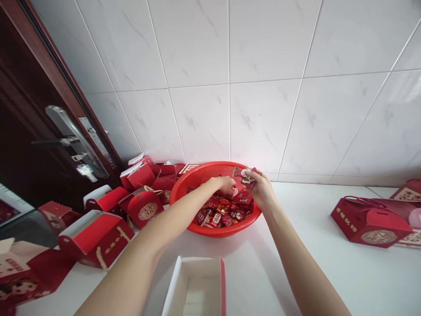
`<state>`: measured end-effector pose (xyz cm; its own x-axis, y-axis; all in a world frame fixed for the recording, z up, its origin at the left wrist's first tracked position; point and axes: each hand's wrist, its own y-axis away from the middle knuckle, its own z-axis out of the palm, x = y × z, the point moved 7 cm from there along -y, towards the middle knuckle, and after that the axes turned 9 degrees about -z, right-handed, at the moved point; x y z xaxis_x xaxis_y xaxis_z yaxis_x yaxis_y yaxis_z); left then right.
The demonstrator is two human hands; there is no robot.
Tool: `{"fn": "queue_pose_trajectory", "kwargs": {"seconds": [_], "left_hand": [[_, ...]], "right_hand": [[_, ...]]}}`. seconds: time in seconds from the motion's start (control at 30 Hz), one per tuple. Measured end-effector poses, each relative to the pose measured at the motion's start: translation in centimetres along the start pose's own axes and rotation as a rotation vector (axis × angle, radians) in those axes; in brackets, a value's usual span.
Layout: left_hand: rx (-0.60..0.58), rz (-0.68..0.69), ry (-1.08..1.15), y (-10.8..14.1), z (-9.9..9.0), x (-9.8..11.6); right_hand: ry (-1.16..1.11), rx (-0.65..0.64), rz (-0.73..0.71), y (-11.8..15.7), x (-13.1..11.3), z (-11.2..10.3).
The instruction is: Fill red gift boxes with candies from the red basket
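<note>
A red plastic basket point(215, 231) stands against the tiled wall and holds many red wrapped candies point(222, 210). My left hand point(226, 185) reaches into it from the left, its fingers bent together over the candies; what they hold, if anything, is hidden. At the basket's right rim my right hand point(262, 188) grips several wrapped packets point(246, 175), one with a pale end and others dark red. Nearer to me, an open-topped box point(200, 285), pale inside with a red right side, lies between my forearms. No candy shows in its visible part.
Several red gift boxes point(112, 237) crowd the left of the white table point(304, 254), some with open tops. Closed red boxes point(371, 221) stand at the right. A dark door point(23, 101) with a metal handle is at the left.
</note>
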<state>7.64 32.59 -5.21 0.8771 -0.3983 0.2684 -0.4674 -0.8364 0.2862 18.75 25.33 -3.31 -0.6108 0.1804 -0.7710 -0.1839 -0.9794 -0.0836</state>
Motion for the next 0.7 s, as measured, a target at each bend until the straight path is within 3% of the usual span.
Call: {"fn": "queue_pose_trajectory", "kwargs": {"seconds": [0.1, 0.2, 0.4, 0.47, 0.7], "left_hand": [[-0.068, -0.096, -0.044, -0.3, 0.2, -1.7], [-0.104, -0.100, -0.027, 0.5, 0.0, -2.1], [-0.130, 0.080, 0.182, 1.2, 1.3, 2.1], [-0.123, 0.087, 0.306, 0.9, 1.2, 2.5], [-0.002, 0.015, 0.483, 1.3, -1.5, -0.8]], "right_hand": [[0.000, -0.008, 0.004, -0.1, 0.2, 0.0], [-0.001, -0.002, 0.003, -0.3, 0.4, 0.0], [-0.020, 0.028, -0.024, -0.4, 0.2, -0.3], [-0.033, 0.033, -0.042, -0.4, 0.1, -0.4], [-0.058, 0.013, -0.064, -0.4, -0.1, -0.2]]}}
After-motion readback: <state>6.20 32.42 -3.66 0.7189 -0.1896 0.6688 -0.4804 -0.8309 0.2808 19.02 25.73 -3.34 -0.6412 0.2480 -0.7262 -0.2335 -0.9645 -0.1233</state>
